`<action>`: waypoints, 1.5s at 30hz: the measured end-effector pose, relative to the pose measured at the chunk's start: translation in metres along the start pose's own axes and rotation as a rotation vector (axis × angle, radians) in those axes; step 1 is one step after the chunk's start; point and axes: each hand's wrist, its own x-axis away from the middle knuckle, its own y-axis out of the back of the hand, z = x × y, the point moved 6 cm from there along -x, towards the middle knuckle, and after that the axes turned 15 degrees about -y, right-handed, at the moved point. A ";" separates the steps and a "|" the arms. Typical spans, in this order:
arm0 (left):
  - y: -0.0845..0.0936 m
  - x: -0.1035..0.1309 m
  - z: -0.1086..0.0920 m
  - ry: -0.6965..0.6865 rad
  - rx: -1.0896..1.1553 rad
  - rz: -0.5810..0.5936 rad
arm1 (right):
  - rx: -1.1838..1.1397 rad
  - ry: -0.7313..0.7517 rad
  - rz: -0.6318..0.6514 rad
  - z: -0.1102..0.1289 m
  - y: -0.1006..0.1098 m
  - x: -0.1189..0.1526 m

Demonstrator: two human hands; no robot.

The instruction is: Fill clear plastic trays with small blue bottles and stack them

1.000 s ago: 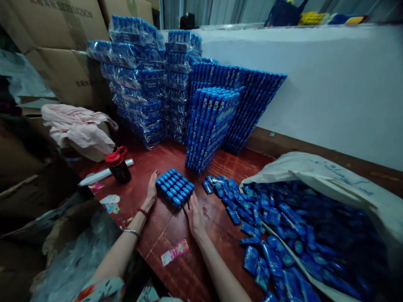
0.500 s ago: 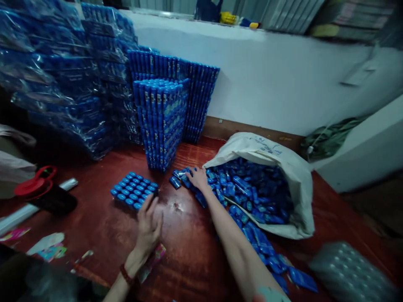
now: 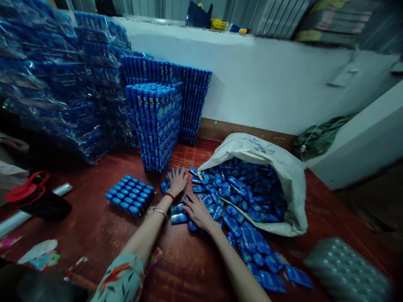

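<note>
My left hand [image 3: 178,182], with a beaded and a silver bracelet at the wrist, lies over small blue bottles [image 3: 163,187] near the front of a tall stack. Its fingers are stretched out. Close beside it, my right hand [image 3: 199,212] rests with spread fingers on more loose blue bottles [image 3: 179,218]. What lies beneath both palms is hidden. To the left stands a neat block of blue-capped bottles [image 3: 129,195]. Loose blue bottles spill from the open white sack [image 3: 297,209] on the right.
A tall stack of blue bottles [image 3: 154,126] stands behind my hands, with plastic-wrapped stacks [image 3: 56,84] at the left. A black cup with a red lid [image 3: 37,199] sits at the left edge. A clear bumpy plastic tray [image 3: 349,268] lies at the lower right of the red table [image 3: 176,268].
My left hand has moved forward and right, from beside the block onto the loose bottles. My right hand has come back towards me, and more loose bottles lie spread before the sack.
</note>
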 end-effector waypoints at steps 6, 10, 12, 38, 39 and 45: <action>-0.028 -0.046 -0.032 -0.275 0.083 0.175 | -0.226 -0.122 -0.464 -0.069 0.079 0.045; -0.045 -0.058 -0.042 -0.349 0.138 0.295 | -0.170 -0.460 -0.750 -0.145 0.133 0.046; -0.050 -0.054 -0.043 -0.372 0.149 0.325 | -0.131 -0.638 -0.733 -0.176 0.144 0.036; -0.012 0.035 -0.001 -0.046 -0.070 0.122 | 0.052 -0.563 -0.857 -0.139 0.127 0.178; -0.015 0.039 -0.008 -0.045 -0.044 0.143 | 0.099 -0.677 -0.961 -0.158 0.137 0.205; -0.039 0.078 -0.059 -0.127 0.165 0.248 | 0.338 -1.041 -0.867 -0.258 0.163 0.307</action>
